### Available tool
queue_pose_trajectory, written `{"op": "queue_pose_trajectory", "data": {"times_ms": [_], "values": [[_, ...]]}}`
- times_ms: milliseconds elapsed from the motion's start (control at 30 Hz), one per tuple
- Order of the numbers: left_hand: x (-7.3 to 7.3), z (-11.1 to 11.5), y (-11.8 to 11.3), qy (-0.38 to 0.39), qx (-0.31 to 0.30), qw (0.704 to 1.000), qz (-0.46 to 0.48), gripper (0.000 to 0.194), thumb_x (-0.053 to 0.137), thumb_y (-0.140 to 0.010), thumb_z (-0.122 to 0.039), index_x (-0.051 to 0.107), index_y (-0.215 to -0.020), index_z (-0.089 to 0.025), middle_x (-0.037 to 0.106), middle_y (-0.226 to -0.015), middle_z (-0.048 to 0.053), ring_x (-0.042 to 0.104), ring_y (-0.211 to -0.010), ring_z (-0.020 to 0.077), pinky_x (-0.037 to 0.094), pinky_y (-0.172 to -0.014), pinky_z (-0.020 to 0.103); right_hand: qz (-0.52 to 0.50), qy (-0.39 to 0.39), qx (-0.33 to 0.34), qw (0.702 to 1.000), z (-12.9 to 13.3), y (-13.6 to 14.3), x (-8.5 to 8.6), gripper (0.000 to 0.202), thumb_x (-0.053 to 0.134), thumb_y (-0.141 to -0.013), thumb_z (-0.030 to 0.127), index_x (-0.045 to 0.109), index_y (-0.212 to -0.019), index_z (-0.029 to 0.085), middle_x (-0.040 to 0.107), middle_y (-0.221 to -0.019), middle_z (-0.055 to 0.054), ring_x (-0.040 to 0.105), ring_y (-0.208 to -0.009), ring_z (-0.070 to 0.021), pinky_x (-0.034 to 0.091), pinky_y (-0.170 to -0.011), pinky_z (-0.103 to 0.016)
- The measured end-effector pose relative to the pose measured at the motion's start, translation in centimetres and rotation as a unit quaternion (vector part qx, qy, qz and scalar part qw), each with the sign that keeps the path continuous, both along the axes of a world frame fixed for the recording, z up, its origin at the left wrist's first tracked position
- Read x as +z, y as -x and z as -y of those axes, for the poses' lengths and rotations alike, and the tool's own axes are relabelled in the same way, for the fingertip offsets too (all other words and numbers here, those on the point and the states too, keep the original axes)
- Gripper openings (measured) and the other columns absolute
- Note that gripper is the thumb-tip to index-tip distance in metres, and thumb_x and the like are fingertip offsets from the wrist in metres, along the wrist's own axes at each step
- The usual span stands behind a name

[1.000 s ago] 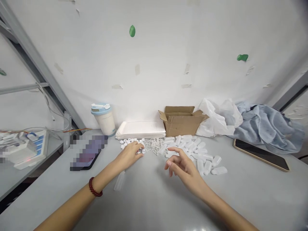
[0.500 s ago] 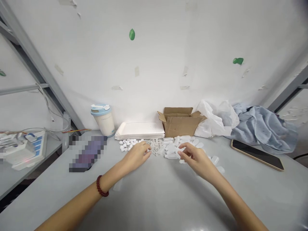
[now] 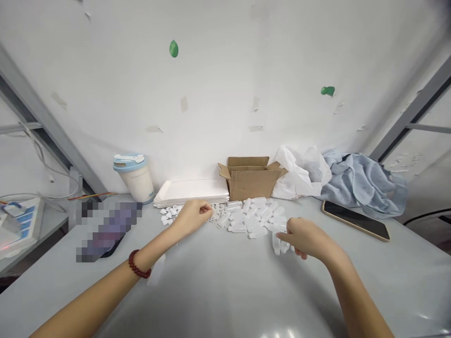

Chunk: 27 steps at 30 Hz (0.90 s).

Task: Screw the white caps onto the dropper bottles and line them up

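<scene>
My left hand (image 3: 192,218) is closed in a pinch above the white loops of cord (image 3: 218,217), beside the small white plastic pieces (image 3: 169,212). What sits between its fingertips, if anything, is too small to make out. On the right, my right hand (image 3: 310,237) is palm down with fingers curled at the near edge of the small translucent plastic bottles (image 3: 257,218). Its thumb or forefinger reaches over a few bottles (image 3: 276,244) lying apart from the heap. The curled fingers hide whatever they hold.
A stack of white paper sheets or envelopes (image 3: 192,191) and an open cardboard box (image 3: 252,184) stand against the wall. Left are a lidded cup (image 3: 137,180) and a blurred purple item (image 3: 112,230). Right are a plastic bag (image 3: 299,173), a blue cloth (image 3: 362,183) and a phone (image 3: 355,220).
My right hand has moved right and nearer, off the heap's middle, and turned palm down. My left hand's fingers have drawn together by the cord loops. The view has swung slightly right.
</scene>
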<state>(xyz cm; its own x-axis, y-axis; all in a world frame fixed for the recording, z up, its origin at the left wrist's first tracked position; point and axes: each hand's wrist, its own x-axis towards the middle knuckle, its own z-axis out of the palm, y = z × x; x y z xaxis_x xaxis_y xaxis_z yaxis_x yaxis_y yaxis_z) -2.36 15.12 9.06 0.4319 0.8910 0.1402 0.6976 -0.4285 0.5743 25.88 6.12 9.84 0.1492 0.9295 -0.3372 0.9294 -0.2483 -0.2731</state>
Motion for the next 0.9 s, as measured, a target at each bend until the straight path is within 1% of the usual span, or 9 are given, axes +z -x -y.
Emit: {"op": "queue_pose_trajectory", "data": {"times_ms": [133, 200, 267, 367, 500, 567, 633, 733, 900], "values": [[1.6, 0.7, 1.5, 0.008, 0.043, 0.994, 0.103, 0.025, 0.056, -0.077, -0.038, 0.069, -0.074, -0.017, 0.071, -0.075, 0.003, 0.061, -0.069, 0.0182, 0.045, -0.062, 0.026, 0.006, 0.0, 0.012, 1.0, -0.2, -0.1, 0.2, 0.003, 0.051, -0.076, 0.015, 0.053, -0.075, 0.017, 0.065, -0.064, -0.004, 0.058, -0.044, -0.0137, 0.034, -0.045, -0.024], [2.0, 1.3, 2.1, 0.014, 0.064, 0.988, 0.139, 0.027, 0.058, -0.076, -0.041, 0.07, -0.076, -0.017, 0.07, -0.074, 0.003, 0.06, -0.063, 0.0165, 0.045, -0.057, 0.026, -0.008, 0.001, 0.011, 1.0, -0.2, -0.5, 0.5, 0.011, 0.051, -0.076, 0.013, 0.055, -0.085, 0.017, 0.065, -0.072, -0.003, 0.059, -0.045, -0.0123, 0.035, -0.046, -0.024], [2.0, 1.9, 2.6, 0.017, 0.09, 0.98, 0.175, 0.028, 0.06, -0.077, -0.043, 0.07, -0.08, -0.017, 0.07, -0.073, 0.002, 0.058, -0.058, 0.0147, 0.044, -0.053, 0.025, -0.025, 0.002, 0.006, 1.0, -0.1, -1.0, 0.8, 0.015, 0.051, -0.075, 0.012, 0.055, -0.089, 0.016, 0.065, -0.075, -0.002, 0.059, -0.046, -0.0113, 0.035, -0.047, -0.023], [1.2, 2.6, 3.2, -0.029, 0.122, 0.968, 0.215, 0.027, 0.061, -0.078, -0.042, 0.071, -0.083, -0.018, 0.071, -0.076, 0.003, 0.06, -0.062, 0.0151, 0.046, -0.055, 0.024, -0.055, -0.013, 0.012, 0.998, 0.1, -2.1, 1.1, 0.014, 0.052, -0.074, 0.011, 0.055, -0.086, 0.016, 0.065, -0.075, -0.002, 0.06, -0.049, -0.0109, 0.034, -0.048, -0.022], [-0.5, 3.2, 4.2, -0.16, 0.08, 0.966, 0.188, 0.02, 0.059, -0.084, -0.035, 0.07, -0.082, -0.018, 0.072, -0.087, 0.004, 0.063, -0.076, 0.0169, 0.049, -0.066, 0.026, -0.059, 0.013, 0.005, 0.998, 0.3, -4.3, 0.6, 0.016, 0.051, -0.07, 0.012, 0.055, -0.085, 0.016, 0.063, -0.07, -0.001, 0.059, -0.051, -0.0123, 0.033, -0.048, -0.023], [-1.0, 3.6, 4.7, -0.202, 0.057, 0.963, 0.167, 0.018, 0.057, -0.086, -0.031, 0.069, -0.082, -0.018, 0.072, -0.087, 0.004, 0.063, -0.076, 0.0163, 0.049, -0.066, 0.026, -0.016, 0.039, -0.025, 0.999, 0.4, -5.4, -0.1, 0.023, 0.052, -0.067, 0.012, 0.056, -0.089, 0.017, 0.06, -0.068, 0.0, 0.057, -0.048, -0.0136, 0.033, -0.047, -0.024], [-1.3, 4.1, 4.9, -0.226, 0.042, 0.961, 0.155, 0.016, 0.056, -0.087, -0.027, 0.068, -0.083, -0.018, 0.071, -0.087, 0.004, 0.062, -0.076, 0.0155, 0.049, -0.066, 0.025, 0.052, 0.033, -0.05, 0.997, 0.5, -6.0, -0.7, 0.028, 0.054, -0.063, 0.012, 0.058, -0.089, 0.02, 0.06, -0.071, -0.002, 0.058, -0.053, -0.0166, 0.032, -0.046, -0.025], [-1.2, 4.7, 4.8, -0.25, 0.017, 0.958, 0.142, 0.014, 0.054, -0.088, -0.022, 0.067, -0.085, -0.017, 0.069, -0.087, 0.004, 0.061, -0.078, 0.0149, 0.049, -0.067, 0.025, 0.121, 0.006, -0.049, 0.991, 0.6, -5.4, -1.1, 0.03, 0.055, -0.058, 0.011, 0.062, -0.084, 0.023, 0.06, -0.076, -0.004, 0.059, -0.064, -0.0206, 0.032, -0.048, -0.026], [-1.0, 5.3, 4.3, -0.26, 0.007, 0.956, 0.138, 0.012, 0.055, -0.088, -0.019, 0.065, -0.084, -0.018, 0.068, -0.085, 0.003, 0.061, -0.077, 0.014, 0.049, -0.064, 0.023, 0.135, 0.055, -0.038, 0.989, 0.2, -3.1, -0.6, 0.028, 0.055, -0.051, 0.007, 0.064, -0.073, 0.022, 0.06, -0.079, -0.004, 0.057, -0.065, -0.0192, 0.033, -0.051, -0.026]]}}
